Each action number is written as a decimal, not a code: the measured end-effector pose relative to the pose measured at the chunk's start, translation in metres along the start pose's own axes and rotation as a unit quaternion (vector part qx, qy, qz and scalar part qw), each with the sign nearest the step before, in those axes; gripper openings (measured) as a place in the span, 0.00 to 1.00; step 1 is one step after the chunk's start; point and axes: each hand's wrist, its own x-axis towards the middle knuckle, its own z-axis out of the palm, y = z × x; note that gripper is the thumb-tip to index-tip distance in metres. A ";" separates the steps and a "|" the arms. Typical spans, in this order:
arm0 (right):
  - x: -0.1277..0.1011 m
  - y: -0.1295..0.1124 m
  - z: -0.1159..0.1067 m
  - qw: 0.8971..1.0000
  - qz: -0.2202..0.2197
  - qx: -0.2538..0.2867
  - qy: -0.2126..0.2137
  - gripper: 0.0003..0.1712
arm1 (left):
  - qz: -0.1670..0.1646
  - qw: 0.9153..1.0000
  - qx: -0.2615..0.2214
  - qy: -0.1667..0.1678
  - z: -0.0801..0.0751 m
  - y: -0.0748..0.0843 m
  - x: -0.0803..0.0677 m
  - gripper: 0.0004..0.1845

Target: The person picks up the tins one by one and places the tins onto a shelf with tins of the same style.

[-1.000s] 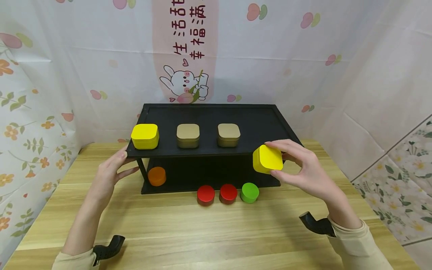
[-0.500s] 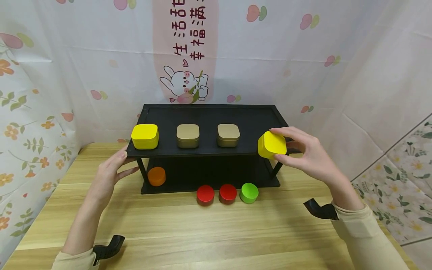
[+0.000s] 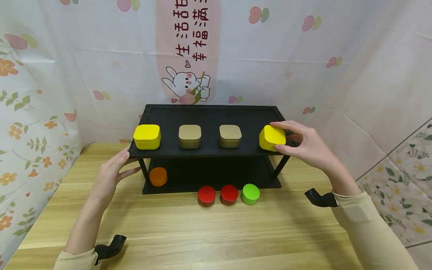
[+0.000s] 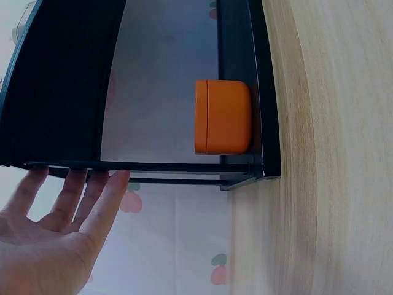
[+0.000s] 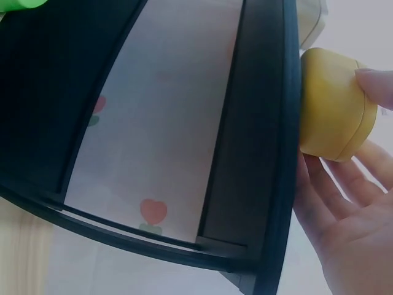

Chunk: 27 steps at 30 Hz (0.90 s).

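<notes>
The right hand [image 3: 305,144] hid the far side of the yellow tin [image 3: 272,137], pinching it between thumb and fingers at the top shelf's [image 3: 209,152] right end. The left hand [image 3: 109,176], fingers straight and slightly spread, touched the shelf's left edge.
</notes>
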 end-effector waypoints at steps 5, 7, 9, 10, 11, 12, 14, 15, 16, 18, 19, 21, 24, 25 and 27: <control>0.006 0.004 0.000 1.000 0.015 -0.003 -0.009 0.35 | -0.001 1.000 0.002 0.001 0.000 0.000 0.000 0.28; 0.008 0.005 0.000 1.000 0.020 -0.004 -0.011 0.34 | -0.001 1.000 0.001 0.001 0.000 0.000 0.000 0.28; 0.010 0.005 0.000 1.000 0.026 -0.003 -0.015 0.34 | -0.001 1.000 -0.001 0.002 0.000 -0.001 0.000 0.28; 0.011 0.006 0.000 0.999 0.029 -0.004 -0.017 0.34 | -0.001 1.000 -0.002 0.002 0.000 -0.001 0.000 0.28; 0.012 0.006 0.000 0.999 0.032 -0.004 -0.020 0.34 | -0.002 1.000 -0.003 0.001 0.000 -0.001 0.000 0.28; 0.013 0.006 0.000 0.999 0.035 -0.004 -0.022 0.34 | -0.002 1.000 -0.004 0.001 0.000 -0.001 0.000 0.28; 0.015 0.008 0.000 0.999 0.041 -0.003 -0.028 0.33 | -0.002 1.000 -0.007 0.000 0.000 -0.001 0.000 0.28; 0.015 0.008 0.000 0.999 0.043 -0.003 -0.030 0.33 | -0.002 1.000 -0.007 -0.001 0.000 -0.001 -0.001 0.28; 0.016 0.009 0.001 0.998 0.044 -0.003 -0.032 0.33 | -0.002 1.000 -0.006 -0.002 0.000 -0.001 -0.001 0.28; 0.017 0.010 0.000 0.998 0.044 -0.002 -0.036 0.33 | -0.001 1.000 -0.006 -0.004 0.000 -0.001 -0.001 0.28; 0.018 0.010 0.000 0.998 0.044 -0.001 -0.037 0.33 | 0.000 1.000 -0.005 -0.004 0.000 -0.001 -0.001 0.28; 0.019 0.011 0.000 0.998 0.041 0.002 -0.042 0.33 | 0.002 1.000 -0.003 -0.004 0.000 0.000 -0.001 0.28; 0.021 0.011 -0.001 0.998 0.038 0.007 -0.051 0.33 | 0.004 1.000 -0.003 -0.003 0.000 0.000 -0.001 0.28; 0.022 0.011 -0.002 0.998 0.036 0.008 -0.055 0.33 | 0.004 1.000 -0.003 -0.002 0.000 0.000 -0.002 0.28; 0.024 0.011 -0.002 0.997 0.035 0.007 -0.064 0.32 | 0.004 1.000 -0.005 0.000 0.000 0.000 -0.002 0.28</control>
